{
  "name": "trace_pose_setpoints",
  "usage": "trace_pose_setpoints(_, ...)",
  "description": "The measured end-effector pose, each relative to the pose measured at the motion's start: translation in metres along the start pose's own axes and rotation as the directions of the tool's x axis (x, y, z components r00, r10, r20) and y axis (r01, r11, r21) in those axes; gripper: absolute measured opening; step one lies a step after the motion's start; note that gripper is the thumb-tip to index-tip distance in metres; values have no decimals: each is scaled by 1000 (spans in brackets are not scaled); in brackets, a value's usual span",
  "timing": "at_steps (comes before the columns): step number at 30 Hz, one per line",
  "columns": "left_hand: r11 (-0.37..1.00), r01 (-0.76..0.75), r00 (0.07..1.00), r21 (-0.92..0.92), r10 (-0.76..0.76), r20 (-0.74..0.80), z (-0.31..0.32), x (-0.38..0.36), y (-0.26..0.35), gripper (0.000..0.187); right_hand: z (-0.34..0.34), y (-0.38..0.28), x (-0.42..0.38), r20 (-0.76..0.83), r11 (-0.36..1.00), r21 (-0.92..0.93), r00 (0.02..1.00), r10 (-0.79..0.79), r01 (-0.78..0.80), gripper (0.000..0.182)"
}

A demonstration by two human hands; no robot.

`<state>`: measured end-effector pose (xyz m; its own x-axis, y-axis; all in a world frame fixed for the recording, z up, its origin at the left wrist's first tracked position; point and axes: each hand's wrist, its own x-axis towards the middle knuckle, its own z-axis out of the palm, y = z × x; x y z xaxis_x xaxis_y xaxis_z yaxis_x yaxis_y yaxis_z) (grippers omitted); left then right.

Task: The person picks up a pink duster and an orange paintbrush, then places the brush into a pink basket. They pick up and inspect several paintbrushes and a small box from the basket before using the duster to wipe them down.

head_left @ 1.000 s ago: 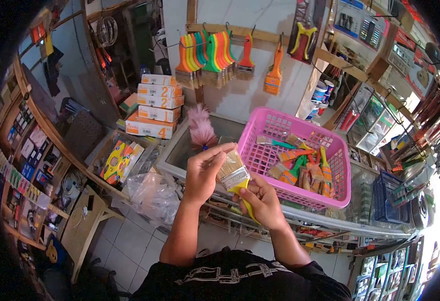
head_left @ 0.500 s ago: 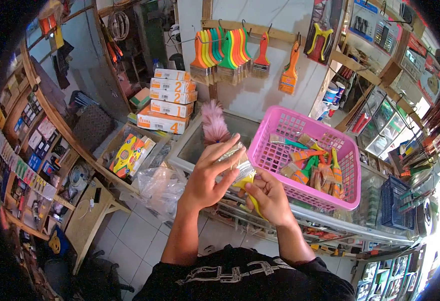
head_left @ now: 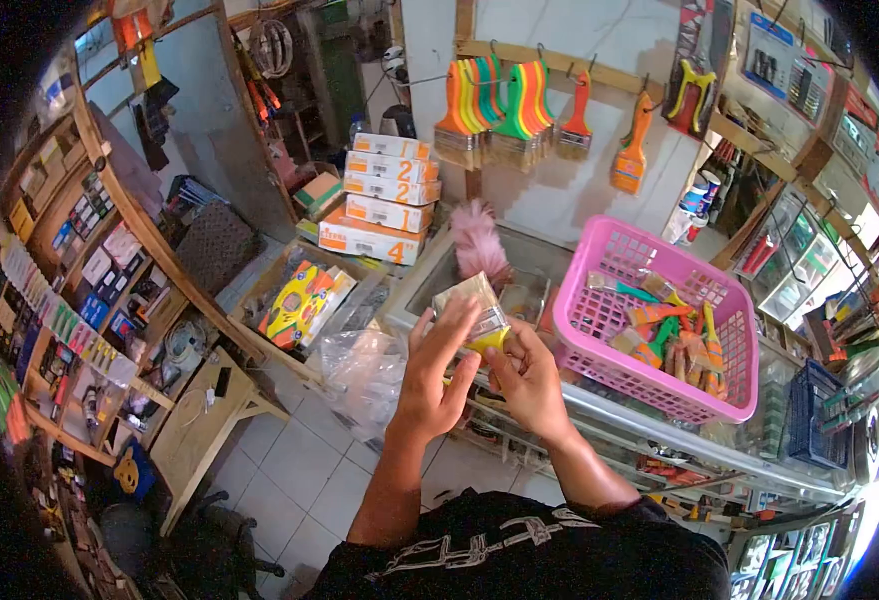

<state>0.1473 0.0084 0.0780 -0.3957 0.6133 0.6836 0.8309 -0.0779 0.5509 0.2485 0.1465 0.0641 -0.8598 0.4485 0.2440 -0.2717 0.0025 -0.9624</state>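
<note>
A yellow-handled paintbrush [head_left: 483,336] is held over the front edge of the glass counter, its pale bristles pointing up and to the left. My right hand [head_left: 527,375] grips it by the yellow handle, with thumb and fingers closed around it. My left hand [head_left: 437,375] is against the left side of the brush, fingers extended and lying across the bristles and metal band. Just behind the bristles stands a pink feather duster [head_left: 479,240]. To the right, a pink basket [head_left: 659,392] holds several brushes with orange, green and yellow handles.
Stacked white and orange boxes [head_left: 389,213] stand behind left. Plastic bags [head_left: 359,375] lie at the counter's left end. Brushes [head_left: 525,115] hang on the wall. A dark blue basket [head_left: 817,415] is at the right, a wooden bench [head_left: 204,425] at the lower left.
The view has shifted, so the surroundings appear farther right. The brush has turned in my right hand, with more of its bristle face showing and less of the yellow handle.
</note>
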Motion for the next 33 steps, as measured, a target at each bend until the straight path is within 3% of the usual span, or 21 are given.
trace_pose_setpoints(3, 996, 8, 974, 91, 13, -225, -10, -1, -6, 59, 19, 8, 3, 34, 999, -38, 999, -4, 6, 43)
trace_pose_setpoints(7, 956, 134, 991, 262, -124, -54, -22, -6, -21, 63, 35, 26, 7, 84, 993, -64, 992, -98, 104, 43)
trace_pose_setpoints(11, 988, 97, 995, 119, -97, -2, -11, -16, -43, 61, 45, 47, 15, -31, 977, -183, 992, -119, 112, 43)
trace_pose_setpoints(16, 955, 138, 990, -264, -138, 18, 0, -17, -62, 63, 57, 47, 23, -156, 911, -393, 967, -200, 124, 48)
trace_pose_setpoints(19, 748, 222, 959, -626, -283, 1, 9, -17, -68, 66, 65, 40, 25, -133, 882, -456, 971, -200, 119, 52)
trace_pose_setpoints(20, 590, 207, 942, -781, -337, -5, 13, -16, -65, 69, 67, 42, 26, -120, 863, -481, 964, -239, 154, 53)
trace_pose_setpoints(23, 498, 357, 878, -790, -468, 101, 20, -28, -85, 67, 71, 49, 23, -49, 807, -555, 960, -274, 203, 53)
trace_pose_setpoints(24, 603, 363, 878, -710, -476, 46, 12, -23, -83, 53, 68, 49, 23, -6, 789, -583, 970, -244, 194, 51)
trace_pose_setpoints(25, 496, 399, 841, -771, -533, 93, 13, -24, -94, 48, 66, 49, 24, 34, 769, -610, 976, -213, 189, 48)
trace_pose_setpoints(26, 379, 431, 798, -819, -583, 150, 19, -31, -109, 42, 66, 53, 26, 30, 765, -582, 947, -319, 276, 36)
trace_pose_setpoints(28, 163, 431, 754, -888, -605, 255, 11, -28, -109, 28, 57, 59, 32, -107, 827, -531, 953, -282, 185, 31)
trace_pose_setpoints(29, 62, 347, 737, -936, -635, 231, 12, -26, -105, 29, 51, 61, 34, -175, 854, -501, 951, -256, 138, 29)
trace_pose_setpoints(30, 88, 384, 727, -919, -643, 242, 8, -25, -106, 30, 49, 60, 41, -243, 813, -566, 915, -322, 135, 23)
trace_pose_setpoints(33, 117, 433, 727, -894, -631, 270, 0, -30, -119, 29, 34, 54, 65, -319, 739, -670, 927, -196, -74, 28)
